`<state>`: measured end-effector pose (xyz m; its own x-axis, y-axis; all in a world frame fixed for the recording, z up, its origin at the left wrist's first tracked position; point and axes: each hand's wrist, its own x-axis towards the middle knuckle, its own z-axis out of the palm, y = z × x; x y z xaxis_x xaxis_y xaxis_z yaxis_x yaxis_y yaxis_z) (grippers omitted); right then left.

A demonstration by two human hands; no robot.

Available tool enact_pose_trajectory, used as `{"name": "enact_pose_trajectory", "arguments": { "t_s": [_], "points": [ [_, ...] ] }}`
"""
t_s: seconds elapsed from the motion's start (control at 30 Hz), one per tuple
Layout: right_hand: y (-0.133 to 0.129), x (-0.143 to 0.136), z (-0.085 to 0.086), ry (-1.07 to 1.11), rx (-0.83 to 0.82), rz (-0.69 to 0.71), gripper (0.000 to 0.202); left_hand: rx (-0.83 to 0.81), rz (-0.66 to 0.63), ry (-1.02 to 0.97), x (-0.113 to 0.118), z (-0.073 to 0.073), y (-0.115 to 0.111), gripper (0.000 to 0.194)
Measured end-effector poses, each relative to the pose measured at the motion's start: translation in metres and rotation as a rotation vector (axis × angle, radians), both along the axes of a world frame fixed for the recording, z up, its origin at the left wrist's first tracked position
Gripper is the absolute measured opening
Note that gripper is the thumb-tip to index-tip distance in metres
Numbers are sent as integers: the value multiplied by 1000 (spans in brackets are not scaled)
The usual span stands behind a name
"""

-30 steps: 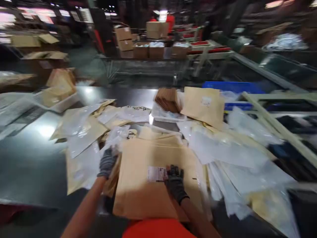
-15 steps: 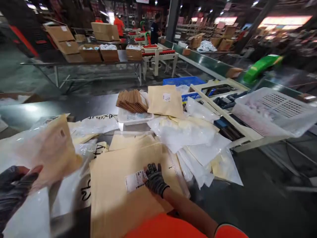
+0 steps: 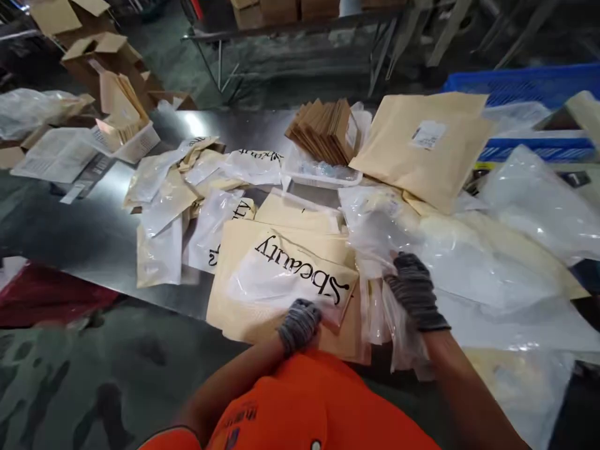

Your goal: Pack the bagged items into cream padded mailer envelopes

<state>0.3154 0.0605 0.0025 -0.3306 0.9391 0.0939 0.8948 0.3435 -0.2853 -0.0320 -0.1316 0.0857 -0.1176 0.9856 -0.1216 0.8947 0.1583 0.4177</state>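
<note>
Two gloved hands: my left hand (image 3: pixel 299 324) presses the near edge of one clear "Beauty" bag (image 3: pixel 293 281) lying on a kraft envelope (image 3: pixel 244 250); my right hand (image 3: pixel 413 289) grasps one clear poly bag (image 3: pixel 375 237). Beyond, one stack of brown envelopes (image 3: pixel 325 128) stands in a white tray (image 3: pixel 323 178) on the steel table (image 3: pixel 70 231).

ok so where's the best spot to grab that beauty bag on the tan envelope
Probably its near edge, coming from the person's side. The Beauty bag lies flat on the tan envelope with that edge overhanging slightly, where the left hand already rests, so a pinch grip there could lift it.
</note>
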Motion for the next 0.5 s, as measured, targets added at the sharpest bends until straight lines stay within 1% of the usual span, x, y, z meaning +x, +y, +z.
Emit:
{"name": "enact_pose_trajectory", "arguments": {
  "t_s": [0.03, 0.07, 0.13, 0.17, 0.2, 0.27, 0.3, 0.33, 0.37, 0.4, 0.43, 0.47, 0.5],
  "points": [
    [15, 11, 1, -51, 19, -23, 54, -5, -12, -6, 7, -6, 1, 75],
    [27, 17, 3, -97, -7, -19, 56, -7, -28, -15, 12, -12, 3, 71],
    [42, 18, 7, -146, -116, -5, 52, -15, -70, -21, 14, -22, 8, 61],
    [45, 15, 9, -150, -167, -9, 47, -33, -102, -2, 10, -27, 10, 60],
    [47, 11, 12, -147, -206, -28, 41, -64, -147, 34, 4, -33, 10, 64],
    [46, 5, 18, -146, -242, -101, 33, -177, -259, 152, -11, -46, 6, 81],
    [45, 3, 21, -154, -248, -139, 33, -245, -310, 216, -18, -52, 3, 84],
    [43, 2, 24, -155, -246, -178, 34, -298, -346, 256, -24, -58, -1, 78],
    [42, 2, 28, -141, -238, -223, 36, -313, -355, 255, -27, -62, -3, 63],
    [41, 3, 32, -113, -222, -278, 38, -292, -344, 219, -29, -63, -5, 45],
    [41, 5, 37, -75, -201, -347, 39, -245, -324, 170, -28, -59, -4, 31],
    [41, 8, 42, -34, -176, -425, 40, -175, -291, 106, -26, -51, -1, 23],
    [43, 12, 47, 4, -148, -505, 40, -93, -241, 28, -24, -36, 4, 20]
  ]
}}
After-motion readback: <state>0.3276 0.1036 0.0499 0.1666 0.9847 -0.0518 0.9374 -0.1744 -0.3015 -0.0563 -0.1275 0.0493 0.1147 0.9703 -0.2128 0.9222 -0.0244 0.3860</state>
